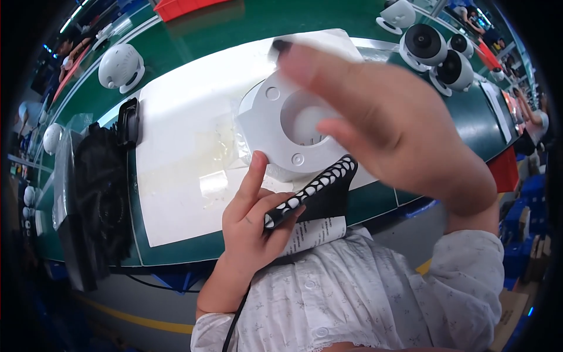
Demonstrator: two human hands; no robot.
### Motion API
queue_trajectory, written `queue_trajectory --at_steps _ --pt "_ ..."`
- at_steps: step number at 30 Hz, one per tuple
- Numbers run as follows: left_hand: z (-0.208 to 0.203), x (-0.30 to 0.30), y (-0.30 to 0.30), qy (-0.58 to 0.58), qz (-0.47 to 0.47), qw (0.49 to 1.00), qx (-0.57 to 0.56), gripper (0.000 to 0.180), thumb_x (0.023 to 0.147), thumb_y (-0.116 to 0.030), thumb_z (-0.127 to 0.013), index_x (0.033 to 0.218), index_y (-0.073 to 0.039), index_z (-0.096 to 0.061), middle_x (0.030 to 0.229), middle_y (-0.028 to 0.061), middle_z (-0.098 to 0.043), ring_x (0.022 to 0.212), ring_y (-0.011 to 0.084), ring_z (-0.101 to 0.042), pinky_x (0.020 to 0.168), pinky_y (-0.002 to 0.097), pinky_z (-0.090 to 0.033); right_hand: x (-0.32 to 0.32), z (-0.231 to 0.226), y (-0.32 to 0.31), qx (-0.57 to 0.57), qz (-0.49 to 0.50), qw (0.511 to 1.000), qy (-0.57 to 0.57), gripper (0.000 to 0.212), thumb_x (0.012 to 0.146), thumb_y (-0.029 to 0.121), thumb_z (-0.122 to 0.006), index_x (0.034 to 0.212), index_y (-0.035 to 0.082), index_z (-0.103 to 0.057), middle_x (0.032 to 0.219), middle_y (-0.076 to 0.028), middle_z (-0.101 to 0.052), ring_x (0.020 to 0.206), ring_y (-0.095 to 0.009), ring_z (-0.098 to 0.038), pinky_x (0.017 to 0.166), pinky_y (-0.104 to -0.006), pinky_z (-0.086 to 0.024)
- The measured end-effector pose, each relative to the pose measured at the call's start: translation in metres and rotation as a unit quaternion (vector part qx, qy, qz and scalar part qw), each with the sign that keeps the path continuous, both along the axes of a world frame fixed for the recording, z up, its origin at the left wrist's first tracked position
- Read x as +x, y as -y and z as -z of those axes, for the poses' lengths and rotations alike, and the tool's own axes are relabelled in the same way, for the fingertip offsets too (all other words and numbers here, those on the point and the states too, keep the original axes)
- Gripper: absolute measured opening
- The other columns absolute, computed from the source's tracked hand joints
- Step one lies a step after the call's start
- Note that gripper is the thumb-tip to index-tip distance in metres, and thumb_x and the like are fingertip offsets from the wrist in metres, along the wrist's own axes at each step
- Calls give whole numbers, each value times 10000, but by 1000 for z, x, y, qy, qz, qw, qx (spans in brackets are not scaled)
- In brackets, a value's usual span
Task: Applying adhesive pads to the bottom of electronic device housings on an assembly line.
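Note:
A white round housing (252, 117) lies on the white sheet in front of me, its open hollow facing up. Small round recesses sit in its rim, and metal pins show inside. My left hand (252, 226) grips a curled black strip with rows of white round spots (314, 189). One raised finger of that hand touches the housing's near edge. Above the housing's right side, my right hand (387, 123) is blurred by motion. Its thumb and index finger look apart, and a small dark patch shows at the index fingertip; what it is cannot be made out.
A white sheet (176, 146) covers the middle of the green bench. Black cloth or bagged material (102, 193) and a black tray (128, 123) lie left. White cameras (121, 66) stand far left; black-fronted ones (423, 46) stand far right. A red bin (182, 7) sits at the back.

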State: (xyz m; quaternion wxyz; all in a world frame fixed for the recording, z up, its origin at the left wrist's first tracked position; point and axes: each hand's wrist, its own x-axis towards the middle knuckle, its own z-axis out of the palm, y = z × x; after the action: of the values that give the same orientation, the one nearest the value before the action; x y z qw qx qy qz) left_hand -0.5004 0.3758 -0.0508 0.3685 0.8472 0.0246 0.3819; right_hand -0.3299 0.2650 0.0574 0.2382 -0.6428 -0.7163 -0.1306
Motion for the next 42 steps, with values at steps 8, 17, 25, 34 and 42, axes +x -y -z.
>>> queue_trajectory --at_steps 8,17,25,34,42 --pt "4 14 -2 -11 -28 1000 2 213 574 5 -692 753 10 -577 1221 252 -427 596 191 -595 547 252 -465 22 4 -39 -64 -55 907 -412 522 778 -45 -493 1237 49 -262 939 -117 -442 800 -142 -523 703 -272 -446" --pt "0 17 -3 -10 -44 999 -9 208 566 -14 -691 743 2 -584 1221 221 -444 717 240 -610 568 260 -470 10 0 -42 53 16 996 75 506 737 18 -571 1210 136 -435 808 -29 -594 896 -157 -553 896 -361 -290" --pt "-4 17 -4 -9 -39 999 -10 205 569 -13 -689 745 1 -585 1222 217 -444 807 260 -611 594 262 -476 0 -8 -36 104 19 970 218 498 690 -37 -586 1156 128 -522 843 1 -614 841 -131 -549 897 -348 -265" --pt "-5 17 -5 -8 -36 999 -7 215 571 -13 -695 751 0 -579 1220 212 -448 851 266 -605 613 262 -481 10 -25 -30 49 -25 976 211 488 673 -37 -569 1134 125 -548 860 -12 -610 812 -139 -549 880 -343 -294" --pt "-9 18 -2 -7 -44 999 5 218 588 -9 -691 770 10 -572 1222 237 -434 902 297 -592 651 282 -487 -2 -9 -30 58 -10 963 263 409 734 74 -506 1134 146 -547 907 -66 -598 895 -176 -557 935 -375 -291"
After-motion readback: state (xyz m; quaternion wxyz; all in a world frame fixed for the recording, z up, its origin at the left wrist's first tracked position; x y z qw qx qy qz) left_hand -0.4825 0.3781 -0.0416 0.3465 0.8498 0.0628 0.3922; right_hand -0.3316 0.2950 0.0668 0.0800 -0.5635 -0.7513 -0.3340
